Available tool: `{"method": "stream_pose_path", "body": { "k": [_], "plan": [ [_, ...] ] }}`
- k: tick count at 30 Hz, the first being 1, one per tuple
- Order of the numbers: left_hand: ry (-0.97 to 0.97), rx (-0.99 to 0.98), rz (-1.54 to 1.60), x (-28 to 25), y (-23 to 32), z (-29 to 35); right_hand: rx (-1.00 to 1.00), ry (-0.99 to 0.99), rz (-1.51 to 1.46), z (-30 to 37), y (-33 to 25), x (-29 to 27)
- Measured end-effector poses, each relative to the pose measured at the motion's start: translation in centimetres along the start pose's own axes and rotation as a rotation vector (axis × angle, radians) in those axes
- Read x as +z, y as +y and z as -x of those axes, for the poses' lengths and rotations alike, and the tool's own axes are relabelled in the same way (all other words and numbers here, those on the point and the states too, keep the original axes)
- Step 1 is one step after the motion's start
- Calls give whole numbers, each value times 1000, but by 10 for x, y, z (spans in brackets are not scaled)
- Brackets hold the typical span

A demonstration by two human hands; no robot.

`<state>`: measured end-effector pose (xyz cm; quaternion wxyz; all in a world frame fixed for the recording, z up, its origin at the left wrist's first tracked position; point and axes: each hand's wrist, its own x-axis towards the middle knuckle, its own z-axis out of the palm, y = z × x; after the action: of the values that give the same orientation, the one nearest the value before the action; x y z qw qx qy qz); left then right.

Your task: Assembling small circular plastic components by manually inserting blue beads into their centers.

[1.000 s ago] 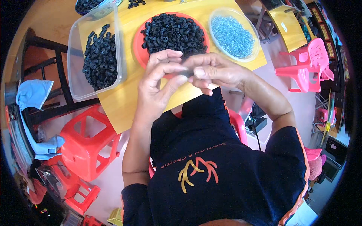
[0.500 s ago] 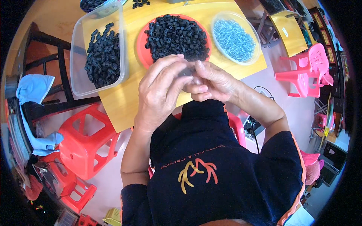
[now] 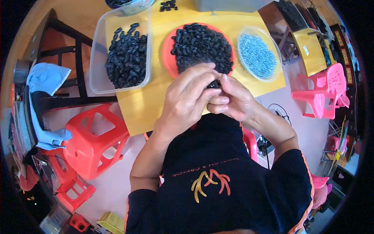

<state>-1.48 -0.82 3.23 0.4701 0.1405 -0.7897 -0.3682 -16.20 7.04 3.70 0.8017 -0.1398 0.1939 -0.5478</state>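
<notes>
My left hand (image 3: pixel 187 93) and my right hand (image 3: pixel 238 96) meet over the near edge of the yellow table (image 3: pixel 134 113). Between their fingertips is a small black plastic piece (image 3: pixel 214 84), mostly covered by the fingers. Both hands are closed on it in a pinch. Just beyond them, a red round tray (image 3: pixel 168 58) bears a heap of small black ribbed pieces (image 3: pixel 202 45). More black ribbed pieces (image 3: pixel 126 58) fill part of a clear plastic tub (image 3: pixel 102 87) at the left. At the right, a round clear container (image 3: pixel 277 74) holds many tiny, shiny bluish pieces (image 3: pixel 257 54).
A few black pieces (image 3: pixel 168 5) lie at the table's far side, beside a grey bin (image 3: pixel 233 5). A red stool (image 3: pixel 80 150) stands to the left, near a black frame (image 3: pixel 80 58) with a blue cloth (image 3: pixel 46 76). Pink chairs (image 3: pixel 323 93) are at the right.
The view has shifted, so table and containers appear farther right and a little lower. Both hands stay together at the fingertips, and the black piece shows more darkly between them.
</notes>
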Motion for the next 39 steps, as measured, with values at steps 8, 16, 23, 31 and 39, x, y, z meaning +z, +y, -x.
{"method": "stream_pose_path", "body": {
  "k": [8, 16, 23, 31, 39],
  "plan": [
    [-9, -2, -26, -7, -3, -4, 97, 29, 48, -9, -11, 4],
    [-93, 23, -34, -11, -4, -4, 168, 40, -33, -6, -9, -1],
    [-72, -40, -38, -9, 0, -8, 92, 144, 8, -3, -7, 6],
    [7, -34, -177, -4, -5, -3, -292, 395, 553, -5, -4, 10],
    [40, -113, -218, 3, -7, 1, -490, 490, 889, -8, -8, 4]
  ]
}}
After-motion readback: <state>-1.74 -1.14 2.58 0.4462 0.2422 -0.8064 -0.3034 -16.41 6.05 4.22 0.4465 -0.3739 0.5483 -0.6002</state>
